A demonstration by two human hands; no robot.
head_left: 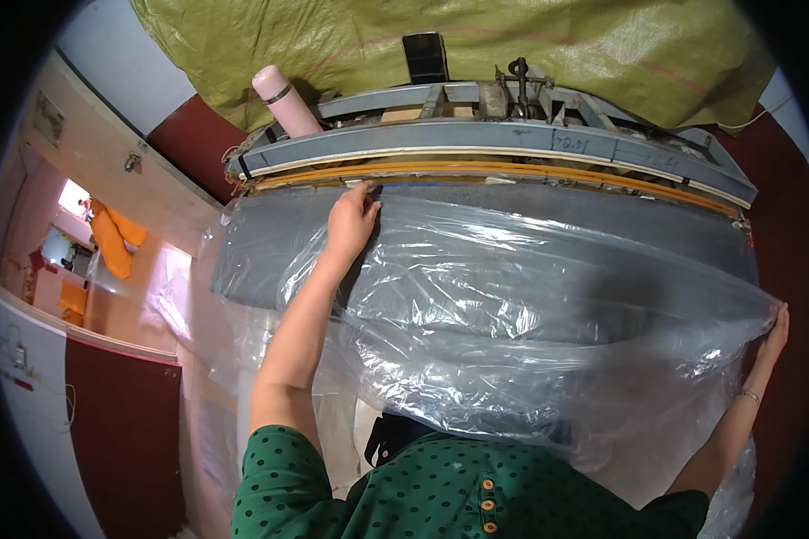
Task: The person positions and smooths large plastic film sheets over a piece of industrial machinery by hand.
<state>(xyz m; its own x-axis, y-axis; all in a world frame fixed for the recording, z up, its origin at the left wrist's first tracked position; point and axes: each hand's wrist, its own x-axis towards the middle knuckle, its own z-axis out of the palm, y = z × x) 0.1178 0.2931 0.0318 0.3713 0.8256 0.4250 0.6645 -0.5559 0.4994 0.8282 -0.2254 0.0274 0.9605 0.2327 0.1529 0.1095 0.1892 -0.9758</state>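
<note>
A clear plastic sheet (pixel 476 278) is spread over a grey work surface (pixel 252 242) and hangs down toward my body. Bright creases run across it. At the sheet's far edge, left of the middle, my left hand (pixel 354 220) is closed with its fingers pinching the film. Out at the far right, my right hand (pixel 776 334) grips the sheet's corner and holds the edge taut in a slanting line. The tips of both hands' fingers show only in part.
Behind the surface runs a grey metal frame (pixel 404 141) with orange strips (pixel 476 169) and a clamp-like fitting (pixel 519 85). A pink bottle (pixel 285 101) leans there, near a black phone (pixel 424 57) on yellow-green woven sheeting (pixel 548 40). An open doorway (pixel 108 242) lies left.
</note>
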